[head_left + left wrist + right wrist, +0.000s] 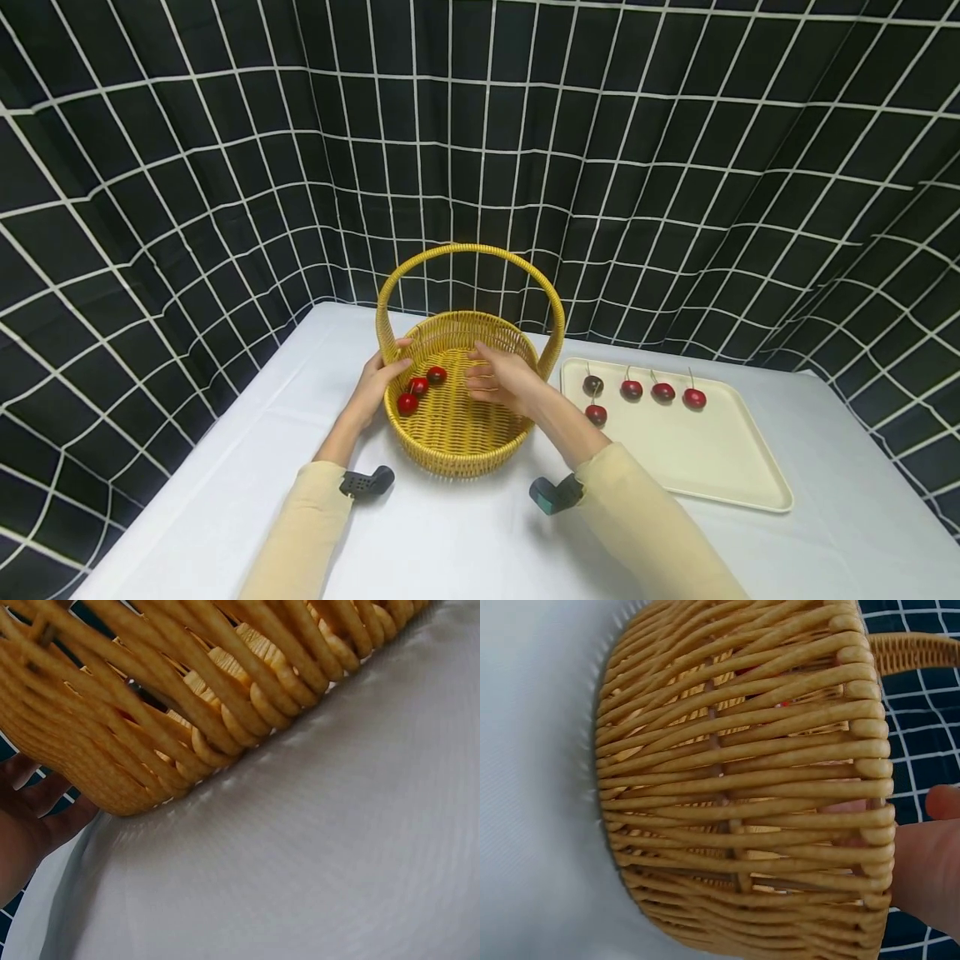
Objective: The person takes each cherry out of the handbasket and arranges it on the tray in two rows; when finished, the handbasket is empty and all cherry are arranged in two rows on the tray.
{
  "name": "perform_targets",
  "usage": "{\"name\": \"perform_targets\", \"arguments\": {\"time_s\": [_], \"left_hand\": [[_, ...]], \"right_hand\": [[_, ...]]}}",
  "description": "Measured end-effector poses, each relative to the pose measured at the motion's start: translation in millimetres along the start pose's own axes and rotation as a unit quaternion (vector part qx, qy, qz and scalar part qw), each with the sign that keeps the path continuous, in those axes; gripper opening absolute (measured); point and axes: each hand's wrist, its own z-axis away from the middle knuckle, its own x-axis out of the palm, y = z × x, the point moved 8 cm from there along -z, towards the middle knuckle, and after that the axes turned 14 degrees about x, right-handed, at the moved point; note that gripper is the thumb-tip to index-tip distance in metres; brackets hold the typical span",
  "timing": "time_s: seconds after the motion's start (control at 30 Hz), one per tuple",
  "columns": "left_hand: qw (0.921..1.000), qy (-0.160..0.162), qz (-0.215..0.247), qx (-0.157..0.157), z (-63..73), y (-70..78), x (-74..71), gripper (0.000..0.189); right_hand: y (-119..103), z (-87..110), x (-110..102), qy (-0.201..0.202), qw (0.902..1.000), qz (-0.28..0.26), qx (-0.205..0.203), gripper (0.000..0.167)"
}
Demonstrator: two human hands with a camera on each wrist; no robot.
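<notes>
A yellow woven basket (450, 454) with a tall arched handle stands on the white cloth. My left hand (372, 385) grips its left rim, thumb over the inside and fingers along the outer wall; the left wrist view shows those fingers (56, 802) against the weave. Three red cherries (417, 386) lie in the basket by that thumb. Over the right side of the basket, my right hand (504, 379) reaches inside with loosely bent fingers and nothing visible in them. In the right wrist view, the basket wall (742, 787) hides most of this hand (930, 862).
To the right lies a cream rectangular tray (720, 450). Several dark red cherries (632, 389) with stems rest along its far and left parts. A black curtain (525, 142) with a white grid closes off the back and both sides of the table (450, 542).
</notes>
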Motion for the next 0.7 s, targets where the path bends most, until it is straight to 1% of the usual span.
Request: {"name": "perform_targets", "arguments": {"time_s": [0.2,0.37,0.5,0.63,0.7], "left_hand": [[1.0,-0.003,0.004,0.001,-0.9,0.3,0.3,0.045],[0.9999,-0.008,0.01,-0.007,-1.2,3.9,1.7,0.046],[0.9997,-0.012,0.013,-0.014,3.6,16.9,3.2,0.047],[0.9997,-0.02,0.004,-0.016,8.7,31.3,7.8,0.048],[0.9996,-0.022,0.003,-0.016,9.1,32.8,9.2,0.048]], "right_hand": [[-2.5,-5.7,2.0,0.001,0.9999,-0.003,0.016,0.053],[-2.9,-11.8,2.6,0.009,0.9995,-0.006,0.029,0.056],[-0.9,-16.6,6.3,0.009,0.9991,-0.006,0.04,0.058],[1.9,-19.6,9.9,0.009,0.9986,-0.008,0.052,0.059],[1.6,-20.0,11.2,0.011,0.9984,-0.009,0.055,0.058]]}}
